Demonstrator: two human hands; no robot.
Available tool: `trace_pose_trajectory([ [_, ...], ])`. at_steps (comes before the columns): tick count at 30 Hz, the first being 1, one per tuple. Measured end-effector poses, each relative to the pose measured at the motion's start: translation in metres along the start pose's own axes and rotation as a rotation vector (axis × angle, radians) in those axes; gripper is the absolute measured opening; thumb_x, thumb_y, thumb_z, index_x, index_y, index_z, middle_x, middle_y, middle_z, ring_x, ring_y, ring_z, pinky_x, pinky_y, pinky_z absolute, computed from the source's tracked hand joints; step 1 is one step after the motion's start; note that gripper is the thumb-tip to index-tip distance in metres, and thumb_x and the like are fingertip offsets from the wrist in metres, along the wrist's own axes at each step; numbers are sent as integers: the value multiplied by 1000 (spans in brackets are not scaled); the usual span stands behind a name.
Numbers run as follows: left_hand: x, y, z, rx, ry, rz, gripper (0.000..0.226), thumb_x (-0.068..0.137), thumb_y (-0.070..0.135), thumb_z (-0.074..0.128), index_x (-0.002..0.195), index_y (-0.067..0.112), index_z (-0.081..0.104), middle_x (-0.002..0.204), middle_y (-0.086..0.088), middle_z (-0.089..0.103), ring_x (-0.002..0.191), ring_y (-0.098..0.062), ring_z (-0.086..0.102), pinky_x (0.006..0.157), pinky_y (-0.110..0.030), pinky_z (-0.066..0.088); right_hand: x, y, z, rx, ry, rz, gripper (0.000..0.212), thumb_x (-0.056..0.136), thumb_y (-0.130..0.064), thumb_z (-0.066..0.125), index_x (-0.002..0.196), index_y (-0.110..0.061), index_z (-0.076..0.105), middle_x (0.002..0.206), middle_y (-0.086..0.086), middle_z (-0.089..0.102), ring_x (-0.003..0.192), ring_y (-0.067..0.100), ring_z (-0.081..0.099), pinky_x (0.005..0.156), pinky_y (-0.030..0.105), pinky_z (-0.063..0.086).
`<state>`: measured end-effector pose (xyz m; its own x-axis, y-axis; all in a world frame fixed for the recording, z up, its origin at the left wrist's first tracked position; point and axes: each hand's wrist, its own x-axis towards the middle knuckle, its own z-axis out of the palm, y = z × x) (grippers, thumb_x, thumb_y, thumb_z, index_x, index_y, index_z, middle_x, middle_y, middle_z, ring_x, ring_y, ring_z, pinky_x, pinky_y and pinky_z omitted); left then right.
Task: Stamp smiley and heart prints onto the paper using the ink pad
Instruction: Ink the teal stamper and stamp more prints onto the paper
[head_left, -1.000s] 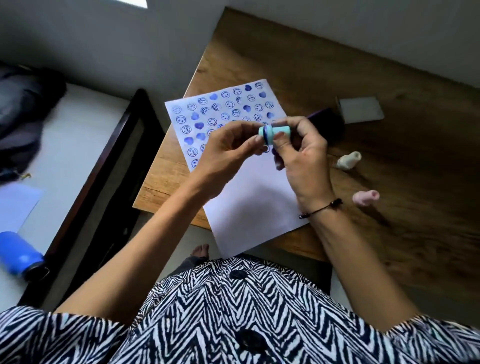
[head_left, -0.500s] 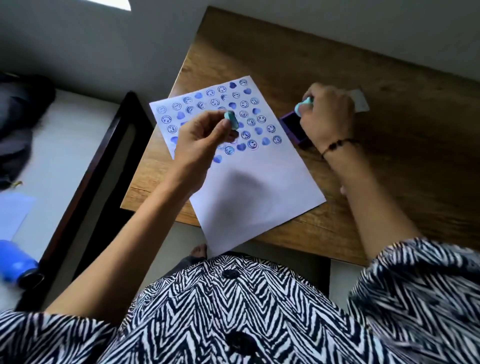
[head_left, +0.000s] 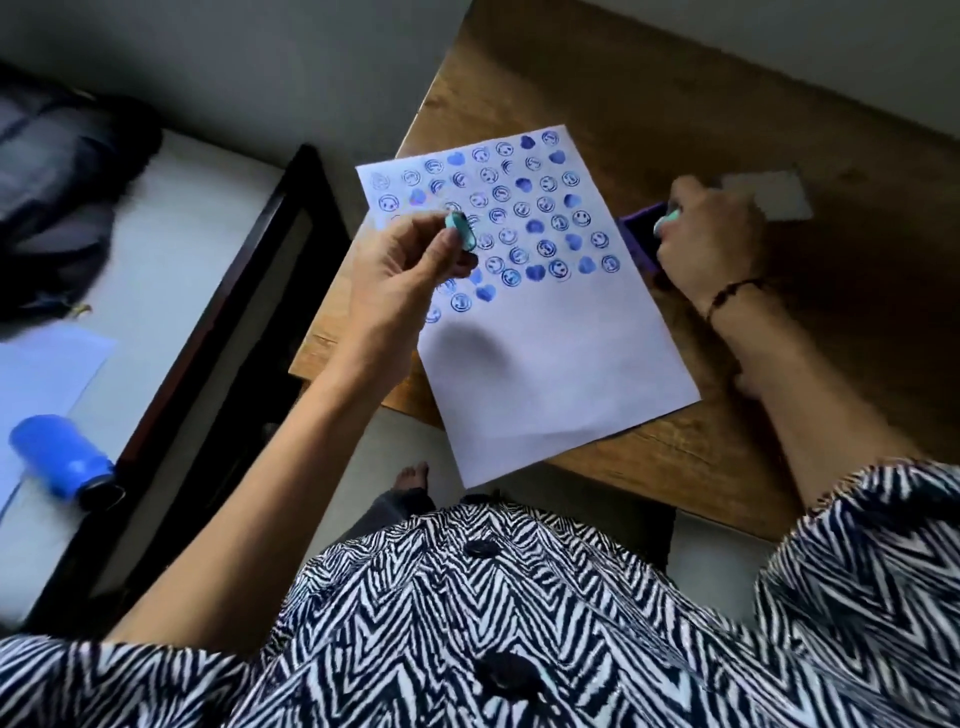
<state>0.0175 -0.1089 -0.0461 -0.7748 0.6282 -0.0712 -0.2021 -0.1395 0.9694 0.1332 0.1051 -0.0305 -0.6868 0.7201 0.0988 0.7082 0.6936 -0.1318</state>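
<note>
From where I watch, my left hand (head_left: 410, 275) hangs over the left edge of the white sheet of paper (head_left: 550, 358), pinching a small teal plastic cap (head_left: 460, 228) between thumb and fingertips. The sheet lies slantwise on the brown wooden desk (head_left: 779, 93), its near corner hanging past the desk's near edge. Rows of blue smiley and heart prints (head_left: 524, 218) fill its far half, and the near half is bare. Further right, just off the sheet's right edge, sits the dark purple ink pad (head_left: 636, 236), and my right hand (head_left: 711, 244) is on top of it, closed around a teal stamp (head_left: 667, 221), whose face seems pressed into the pad, though blur hides the contact. The next print, I judge, turns on this: the bare paper lies to the left of the pad and nearer me, so the right hand must carry the stamp that way, across the sheet's right edge.
</note>
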Motion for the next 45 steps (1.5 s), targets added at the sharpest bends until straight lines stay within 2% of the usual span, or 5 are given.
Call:
trace_pose_trajectory([
  [10, 1, -9, 3, 35, -42, -30, 16, 90, 9, 49, 102, 3, 57, 84, -5, 61, 74, -12, 60, 73, -18, 52, 2, -4, -12, -18, -94, 19, 17, 88, -8, 53, 105, -4, 53, 108, 28, 60, 101, 46, 56, 77, 44, 49],
  [18, -1, -21, -6, 80, -25, -32, 9, 90, 12, 49, 90, 15, 58, 79, -3, 61, 70, -6, 59, 65, -12, 47, -70, -82, -1, 442, -128, -179, 16, 82, -13, 57, 97, -7, 61, 98, 18, 69, 93, 35, 60, 79, 38, 41],
  [23, 0, -25, -6, 119, -40, -1, 10, 83, 18, 54, 93, 17, 55, 80, 0, 60, 75, -12, 57, 77, -29, 47, -74, -86, 8, 364, -67, -288, 16, 82, -13, 56, 97, -7, 59, 94, 19, 65, 88, 36, 58, 73, 38, 37],
  [29, 0, -26, -7, 138, -42, 13, 17, 83, 19, 54, 98, 10, 56, 80, -1, 61, 75, -14, 56, 75, -26, 47, -73, -92, 13, 204, -93, -363, 18, 85, -13, 51, 100, -5, 55, 99, 22, 62, 89, 41, 57, 72, 45, 43],
  [45, 0, -23, -8, 179, -44, 15, 22, 87, 11, 55, 104, -1, 57, 86, -1, 62, 78, -11, 59, 74, -22, 49, -75, -96, 14, 10, -48, -430, 10, 86, -10, 48, 95, -12, 53, 87, 16, 60, 68, 40, 57, 52, 32, 27],
])
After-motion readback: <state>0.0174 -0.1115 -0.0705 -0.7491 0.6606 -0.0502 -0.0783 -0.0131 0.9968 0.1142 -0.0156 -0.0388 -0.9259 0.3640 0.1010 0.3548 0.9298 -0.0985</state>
